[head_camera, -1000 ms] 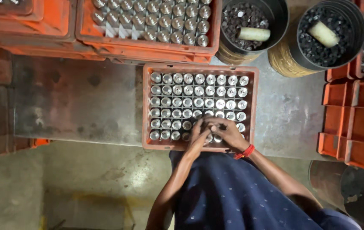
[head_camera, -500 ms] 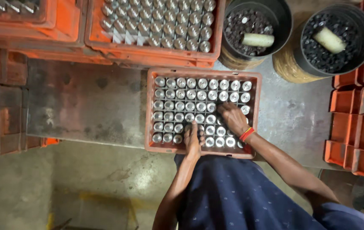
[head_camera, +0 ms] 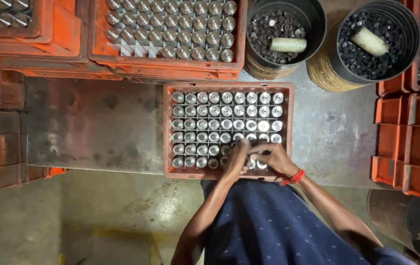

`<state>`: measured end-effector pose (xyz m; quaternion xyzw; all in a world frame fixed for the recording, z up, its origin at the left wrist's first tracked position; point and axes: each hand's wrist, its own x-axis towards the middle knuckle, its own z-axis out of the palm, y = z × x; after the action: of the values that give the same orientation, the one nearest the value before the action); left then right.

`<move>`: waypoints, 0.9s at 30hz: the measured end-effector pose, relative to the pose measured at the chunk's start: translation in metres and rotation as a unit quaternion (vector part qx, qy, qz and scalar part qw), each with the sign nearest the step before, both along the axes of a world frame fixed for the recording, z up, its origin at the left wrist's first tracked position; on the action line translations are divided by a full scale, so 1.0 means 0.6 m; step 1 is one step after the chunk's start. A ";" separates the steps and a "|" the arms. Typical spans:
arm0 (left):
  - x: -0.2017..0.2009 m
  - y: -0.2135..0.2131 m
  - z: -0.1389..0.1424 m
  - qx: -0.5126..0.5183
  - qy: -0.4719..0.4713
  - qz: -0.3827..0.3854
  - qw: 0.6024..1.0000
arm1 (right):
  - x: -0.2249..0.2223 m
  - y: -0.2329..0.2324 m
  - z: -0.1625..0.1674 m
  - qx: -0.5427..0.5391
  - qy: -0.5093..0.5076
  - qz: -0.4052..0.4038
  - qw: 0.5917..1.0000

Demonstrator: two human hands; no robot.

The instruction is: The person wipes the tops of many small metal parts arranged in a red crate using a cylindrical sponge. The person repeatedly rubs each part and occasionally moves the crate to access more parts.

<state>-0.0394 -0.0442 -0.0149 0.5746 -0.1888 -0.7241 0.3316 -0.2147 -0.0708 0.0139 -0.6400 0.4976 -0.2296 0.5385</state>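
An orange crate point(head_camera: 168, 128) sits on a grey metal table point(head_camera: 97, 127), filled with rows of upright shiny metal cylinders point(head_camera: 227, 111). My left hand point(head_camera: 237, 158) and my right hand point(head_camera: 272, 157) meet over the crate's near right rows. Their fingers are bunched together on the cylinders there. What the fingers pinch is hidden. A red band point(head_camera: 294, 177) circles my right wrist.
A larger orange crate of metal cylinders point(head_camera: 170, 29) stands behind. Two black buckets point(head_camera: 313, 19) point(head_camera: 411, 29) of small dark parts, each with a pale roll, sit at back right. Stacked orange crates point(head_camera: 406, 137) line the right and the left point(head_camera: 3, 147).
My right hand came back from the crate's middle rows to the near right corner. Both hands are together again at the near rows.
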 end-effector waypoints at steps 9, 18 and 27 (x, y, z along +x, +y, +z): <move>0.017 0.004 -0.055 0.052 0.265 0.224 0.936 | -0.003 -0.093 0.033 -0.294 0.234 0.011 0.927; 0.011 -0.004 0.019 -0.089 0.033 0.056 0.994 | -0.009 -0.050 0.037 -0.163 0.091 -0.069 0.980; 0.011 -0.009 -0.030 -0.032 0.218 0.187 0.957 | -0.058 -0.037 0.018 -0.170 0.189 -0.147 0.956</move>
<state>-0.0330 -0.0496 -0.0330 0.4165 -0.0239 -0.7503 0.5128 -0.2496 -0.0932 0.0246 -0.6739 0.6322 -0.2621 0.2784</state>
